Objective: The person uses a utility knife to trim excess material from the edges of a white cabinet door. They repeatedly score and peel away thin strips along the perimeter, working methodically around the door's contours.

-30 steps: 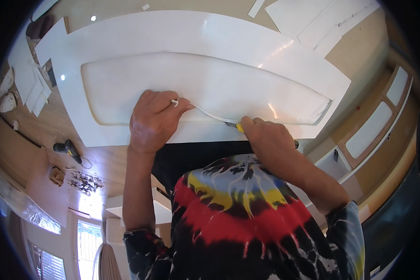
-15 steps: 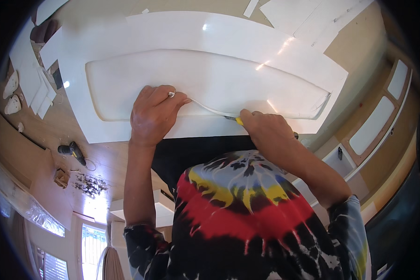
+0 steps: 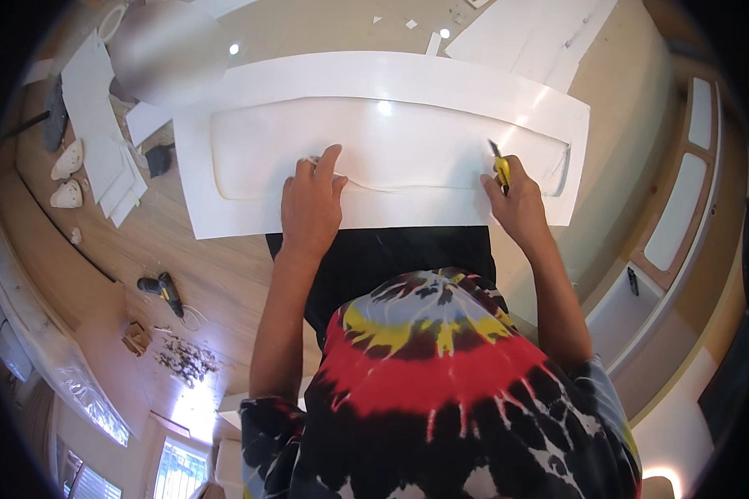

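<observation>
A large white panel (image 3: 283,75) lies across my lap, with a long, curved-edged shape outlined in its surface. My left hand (image 3: 312,204) rests over the outline's near edge, index finger pointing away, with a thin white strip (image 3: 359,182) between its curled fingers. The strip trails to the right along the near edge of the outline. Toward the panel's right end, my right hand (image 3: 520,200) is closed round a yellow utility knife (image 3: 503,170). Its dark blade points up and away, lifted off the panel.
White sheets and offcuts (image 3: 100,125) lie on the floor at the left, near two white shell-like pieces (image 3: 68,160). A cordless drill (image 3: 165,291) and a heap of small hardware (image 3: 186,359) lie at the lower left. Cabinet frames (image 3: 670,216) stand along the right.
My right hand has moved right and away from the strip, and the knife blade now points away from me. My left hand's index finger has straightened. The view has shifted.
</observation>
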### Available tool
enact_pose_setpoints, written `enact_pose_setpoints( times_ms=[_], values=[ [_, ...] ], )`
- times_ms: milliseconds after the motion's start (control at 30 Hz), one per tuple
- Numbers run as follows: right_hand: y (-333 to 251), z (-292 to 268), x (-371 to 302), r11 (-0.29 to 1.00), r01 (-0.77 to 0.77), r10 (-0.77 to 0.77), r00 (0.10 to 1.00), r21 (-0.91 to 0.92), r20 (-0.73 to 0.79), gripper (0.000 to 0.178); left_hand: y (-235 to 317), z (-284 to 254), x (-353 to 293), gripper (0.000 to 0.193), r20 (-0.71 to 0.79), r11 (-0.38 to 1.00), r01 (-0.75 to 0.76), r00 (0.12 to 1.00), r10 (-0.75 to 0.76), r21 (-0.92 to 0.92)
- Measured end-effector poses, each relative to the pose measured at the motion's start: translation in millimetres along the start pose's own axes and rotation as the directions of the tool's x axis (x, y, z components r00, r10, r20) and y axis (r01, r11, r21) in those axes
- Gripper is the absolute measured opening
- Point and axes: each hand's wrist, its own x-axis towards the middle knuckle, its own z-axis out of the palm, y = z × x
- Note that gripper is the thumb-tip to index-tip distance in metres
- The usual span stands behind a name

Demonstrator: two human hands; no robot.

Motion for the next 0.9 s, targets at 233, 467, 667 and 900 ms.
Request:
enact_pose_setpoints(
  times_ms=[233,467,667,900],
  values=[
    [62.0,12.0,-28.2,0.983,0.175,-0.172,0.984,0.057,-0.056,0.061,-17.4,7.7,-31.3,0.060,-0.147,0.999,-0.002,0.989,-0.004,-0.043],
    [73.7,17.2,-38.9,0.926,0.349,-0.356,0.934,-0.146,-0.026,0.091,-49.3,29.7,-22.2,0.040,-0.322,0.990,-0.101,0.938,0.126,0.095],
    [73.5,25.1,-21.9,0.909,0.332,-0.367,0.924,-0.250,-0.106,0.075,-59.4,29.5,-0.9,0.032,-0.412,0.970,-0.231,0.879,0.239,0.071],
    [44.5,53.2,-39.2,0.931,0.296,-0.313,0.948,-0.212,-0.054,0.067,-87.7,-7.9,4.7,0.034,-0.271,0.969,-0.216,0.932,0.242,0.124]
  ],
)
